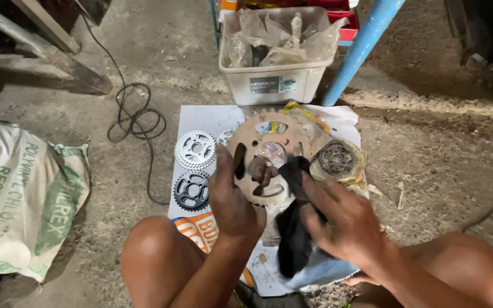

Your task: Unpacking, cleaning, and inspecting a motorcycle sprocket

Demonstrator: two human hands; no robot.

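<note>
Left hand (232, 197): closed on the rusty sprocket (266, 154), fingers through its centre hole, holding it upright above the white sheet (201, 120). Right hand (343, 219): pinched on a black rag (293, 228) touching the sprocket's right edge. On the sheet: black sprocket (191, 191), silver sprocket (195, 150), 1 wrapped sprocket (336, 158). Beyond: white plastic bin (275, 80), rectangular label on front, crumpled clear bags inside. Left: white printed sack (21, 197), green lettering.

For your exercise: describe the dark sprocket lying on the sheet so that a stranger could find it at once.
Start at the white plastic bin at the top and drop to the pale sheet on the floor below it. At its left edge lie two small sprockets; the dark sprocket is the nearer one, below the silver sprocket.
</note>
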